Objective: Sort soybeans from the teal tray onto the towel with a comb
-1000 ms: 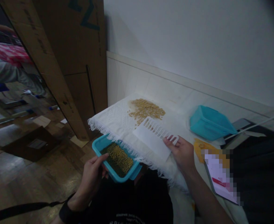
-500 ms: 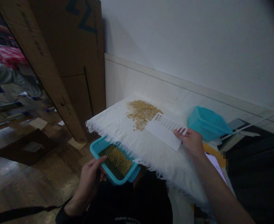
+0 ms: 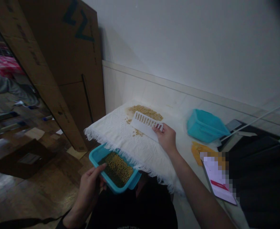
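Pinching the rim of the tub (image 3: 118,190) with the left hand (image 3: 89,182), thumb over the edge and other fingers curled outside and below. Held at one side, probably so as not to cover the inside, and placed directly beneath the fringe of the cloth (image 3: 110,124), perhaps for having the mouth right under that border. Containing yellow beans (image 3: 119,166), and at the near side apparently smaller green beans (image 3: 113,178), too dark to be judged well. Bringing the left forearm up from the lower left, with the wrist low.

Pinching with the right hand (image 3: 166,136) the right end of the white scraper (image 3: 144,127), thumb on the near face, other fingers going behind and partly hidden. Gripped by the end, presumably to leave most of the slots free towards the heap (image 3: 148,112) on the cloth. Turned with slots to the far side and plain edge to the near side, in front of the heap; not possible to tell if pressed on the cloth. Reaching with the right arm diagonally from the lower right, across the cloth, well apart from the second tub (image 3: 208,125).
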Demonstrator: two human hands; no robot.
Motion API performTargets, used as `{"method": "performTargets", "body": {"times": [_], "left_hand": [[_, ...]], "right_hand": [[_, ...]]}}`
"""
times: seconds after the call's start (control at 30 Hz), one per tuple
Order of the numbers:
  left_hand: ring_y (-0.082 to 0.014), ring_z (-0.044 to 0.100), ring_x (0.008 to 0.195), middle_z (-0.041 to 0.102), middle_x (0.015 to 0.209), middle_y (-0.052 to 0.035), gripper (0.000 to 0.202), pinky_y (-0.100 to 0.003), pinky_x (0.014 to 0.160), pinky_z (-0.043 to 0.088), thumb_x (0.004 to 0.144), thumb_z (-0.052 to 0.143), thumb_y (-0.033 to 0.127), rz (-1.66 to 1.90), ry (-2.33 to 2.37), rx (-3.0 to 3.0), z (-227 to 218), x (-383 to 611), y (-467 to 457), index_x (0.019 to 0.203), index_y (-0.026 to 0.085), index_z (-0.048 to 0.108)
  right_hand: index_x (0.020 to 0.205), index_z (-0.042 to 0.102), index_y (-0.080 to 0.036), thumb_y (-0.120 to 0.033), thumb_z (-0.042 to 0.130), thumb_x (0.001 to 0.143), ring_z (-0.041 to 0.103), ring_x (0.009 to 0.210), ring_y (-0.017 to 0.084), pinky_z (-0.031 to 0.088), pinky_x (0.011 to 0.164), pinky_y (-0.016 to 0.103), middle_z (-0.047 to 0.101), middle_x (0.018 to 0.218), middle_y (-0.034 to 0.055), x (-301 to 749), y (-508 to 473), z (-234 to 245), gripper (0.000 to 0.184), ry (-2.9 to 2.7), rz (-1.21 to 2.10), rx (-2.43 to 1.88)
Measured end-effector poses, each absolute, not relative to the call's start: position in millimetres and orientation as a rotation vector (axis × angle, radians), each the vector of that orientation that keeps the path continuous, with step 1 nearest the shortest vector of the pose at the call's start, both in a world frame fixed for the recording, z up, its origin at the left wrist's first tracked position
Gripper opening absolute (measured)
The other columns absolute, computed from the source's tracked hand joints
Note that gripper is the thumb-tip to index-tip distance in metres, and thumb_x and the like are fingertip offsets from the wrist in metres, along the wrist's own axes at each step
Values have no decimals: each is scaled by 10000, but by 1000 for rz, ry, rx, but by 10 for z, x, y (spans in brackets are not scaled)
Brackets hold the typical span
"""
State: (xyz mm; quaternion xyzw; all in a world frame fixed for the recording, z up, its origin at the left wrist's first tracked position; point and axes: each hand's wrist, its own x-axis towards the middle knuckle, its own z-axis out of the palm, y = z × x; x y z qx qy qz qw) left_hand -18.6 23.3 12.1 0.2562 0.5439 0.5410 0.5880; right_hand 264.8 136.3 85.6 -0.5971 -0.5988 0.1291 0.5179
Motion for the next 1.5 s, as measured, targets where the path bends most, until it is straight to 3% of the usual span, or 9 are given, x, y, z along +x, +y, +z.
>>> {"method": "performTargets", "body": {"times": [0.5,0.73,1.5], "left_hand": [[-95,392,316,434,329,51,411,-235,370,345,672,763,413,1299,1248,612,181,-127,216,417,196,525],[-85,377,323,450,341,46,397,-229,361,340,667,767,404,1301,1264,632,171,-106,201,431,188,532],[-83,383,316,483,365,37,374,-230,362,326,648,757,399,1309,1298,627,188,-107,217,440,191,525]], "right_hand": [[919,692,-179,-395,634,837,665,706,181,490,661,260,737,834,44,2575,1240,803,238,-1512,316,-1372],[790,670,-180,-397,637,837,570,547,138,409,537,232,665,650,4,2531,1166,825,224,-1585,261,-1397],[794,687,-181,-421,641,831,523,512,114,376,506,218,635,597,-9,2439,1036,843,247,-1610,313,-1359]]}}
